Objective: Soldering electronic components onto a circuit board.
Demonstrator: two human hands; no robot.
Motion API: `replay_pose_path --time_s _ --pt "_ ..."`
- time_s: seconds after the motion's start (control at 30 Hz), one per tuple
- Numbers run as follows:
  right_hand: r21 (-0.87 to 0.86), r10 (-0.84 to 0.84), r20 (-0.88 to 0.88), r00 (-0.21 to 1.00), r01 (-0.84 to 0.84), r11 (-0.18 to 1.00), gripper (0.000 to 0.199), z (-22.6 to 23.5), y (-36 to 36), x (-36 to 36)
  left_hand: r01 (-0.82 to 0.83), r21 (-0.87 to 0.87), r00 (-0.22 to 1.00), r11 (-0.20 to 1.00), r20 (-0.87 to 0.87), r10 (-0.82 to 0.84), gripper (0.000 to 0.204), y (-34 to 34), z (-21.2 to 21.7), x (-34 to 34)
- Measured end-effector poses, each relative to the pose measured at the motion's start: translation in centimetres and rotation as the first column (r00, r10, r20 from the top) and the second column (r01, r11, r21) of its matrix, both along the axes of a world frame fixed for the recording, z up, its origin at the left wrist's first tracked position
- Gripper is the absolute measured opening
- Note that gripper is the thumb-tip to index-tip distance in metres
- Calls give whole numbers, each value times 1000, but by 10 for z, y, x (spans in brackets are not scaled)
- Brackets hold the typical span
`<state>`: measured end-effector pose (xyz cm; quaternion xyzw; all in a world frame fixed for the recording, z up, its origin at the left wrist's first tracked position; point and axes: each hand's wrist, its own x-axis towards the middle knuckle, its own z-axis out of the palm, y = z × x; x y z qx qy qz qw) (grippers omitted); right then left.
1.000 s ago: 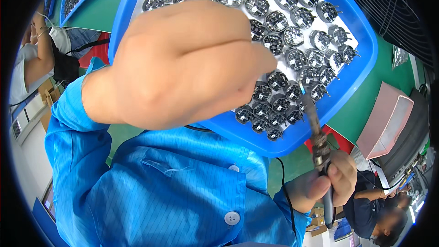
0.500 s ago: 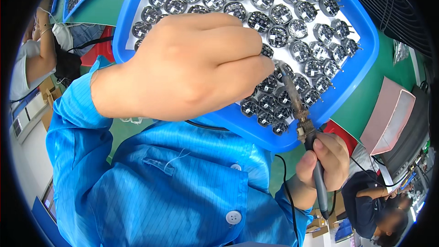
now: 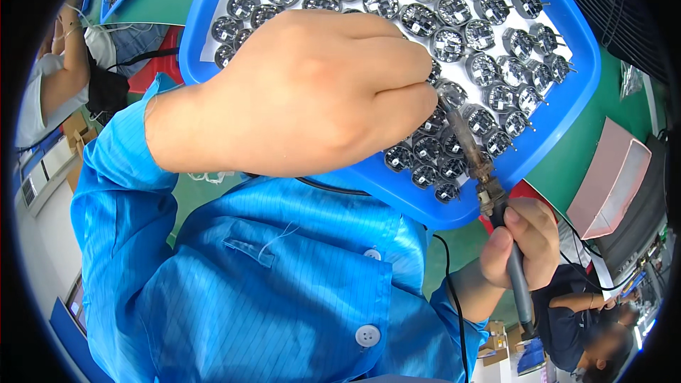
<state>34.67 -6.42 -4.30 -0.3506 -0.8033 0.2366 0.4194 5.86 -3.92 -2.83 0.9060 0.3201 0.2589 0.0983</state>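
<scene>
Nearest you, your right hand (image 3: 521,241) grips the soldering iron (image 3: 489,198) by its grey handle, fingers wrapped round it and thumb pressed along the shaft. The dark, crusted barrel slants up and to the left, and its tip reaches in among the small round components (image 3: 454,10), right at the knuckles of your other hand.

Your left hand (image 3: 319,92) is clenched into a loose fist over the middle of the blue tray (image 3: 578,99), its fingers curled down toward the tip. Whatever it pinches is hidden under the fingers, so you cannot tell what it holds.

Judging by this, you are in the middle of soldering one piece near the tray's near edge. The next move calls for a steady tip on that single joint, clear of your fingertips and of the neighbouring parts packed touching one another.

Further off, rows of the same silver-rimmed parts fill the tray, which lies on a green table (image 3: 567,163). A second blue tray (image 3: 106,0) sits at far left.
</scene>
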Motion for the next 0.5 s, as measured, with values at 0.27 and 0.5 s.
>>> replay_pose_path --time_s 0.27,0.5 --pt "-60 36 -72 997 -41 997 29 1 15 6 -11 -6 999 1000 39 11 35 -1 -2 -3" --pt "-35 36 -102 994 -40 999 28 0 22 3 -15 -32 1000 999 -1 15 37 -1 3 -4"
